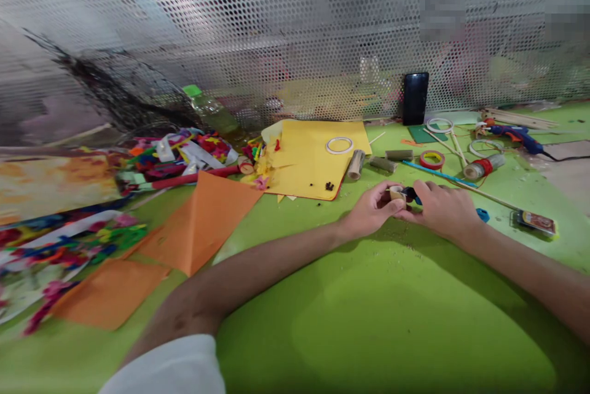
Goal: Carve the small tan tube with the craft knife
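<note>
Out over the green table (369, 314), my two hands meet right of the middle. My left hand (369, 212) is closed around a short piece of cardboard tube (397, 195), its round end facing up. From the right, my right hand (445, 209) grips a black and blue tool (409, 193) whose dark end is against the tube piece; the fingers hide most of it, so its exact kind is unclear. A blue object (482, 214) shows beside my right wrist. Small crumbs lie on the table below the hands. Several cardboard tubes (356, 165) lie just beyond.
Yellow sheets (313, 157) and orange paper (198, 222) lie to the left, near colourful craft scraps (184, 151). Behind stand a bottle (209, 108), a phone (415, 99) and a perforated metal screen (295, 25). At right are red tape (432, 160) and a blue glue gun (516, 134) with a cord.
</note>
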The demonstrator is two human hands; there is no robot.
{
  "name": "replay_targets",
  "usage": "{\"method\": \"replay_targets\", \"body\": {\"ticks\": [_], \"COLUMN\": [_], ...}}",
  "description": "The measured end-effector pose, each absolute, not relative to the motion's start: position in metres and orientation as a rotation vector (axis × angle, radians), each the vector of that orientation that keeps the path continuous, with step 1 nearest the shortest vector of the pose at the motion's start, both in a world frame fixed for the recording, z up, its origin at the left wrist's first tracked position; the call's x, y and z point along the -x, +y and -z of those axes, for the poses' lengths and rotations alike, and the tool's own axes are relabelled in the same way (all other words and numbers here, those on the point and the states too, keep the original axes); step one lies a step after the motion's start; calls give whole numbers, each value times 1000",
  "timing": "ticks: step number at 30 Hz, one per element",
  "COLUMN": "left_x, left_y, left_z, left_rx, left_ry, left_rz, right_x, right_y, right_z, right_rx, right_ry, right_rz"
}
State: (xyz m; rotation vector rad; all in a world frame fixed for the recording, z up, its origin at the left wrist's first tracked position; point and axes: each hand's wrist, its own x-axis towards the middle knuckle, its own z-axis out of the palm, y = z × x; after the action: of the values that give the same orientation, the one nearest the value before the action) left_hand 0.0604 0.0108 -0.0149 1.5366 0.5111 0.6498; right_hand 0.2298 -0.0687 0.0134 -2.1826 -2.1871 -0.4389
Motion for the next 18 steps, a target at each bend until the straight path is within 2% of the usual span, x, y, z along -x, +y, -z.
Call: {"method": "replay_targets", "body": {"ticks": [10,18], "left_x": [-59,-58], "left_y": [7,6], "left_z": [15,13], "left_rx": [-1570,-1573], "left_ry": [505,518], "left_rz": [-700,-707], "right_x": [-230,-231], "right_y": [-69,-67], "right_z": [-18,-18], "right_rx": [2221,2227], "right_ry": [-2259,-2232], "right_rz": [287,297]}}
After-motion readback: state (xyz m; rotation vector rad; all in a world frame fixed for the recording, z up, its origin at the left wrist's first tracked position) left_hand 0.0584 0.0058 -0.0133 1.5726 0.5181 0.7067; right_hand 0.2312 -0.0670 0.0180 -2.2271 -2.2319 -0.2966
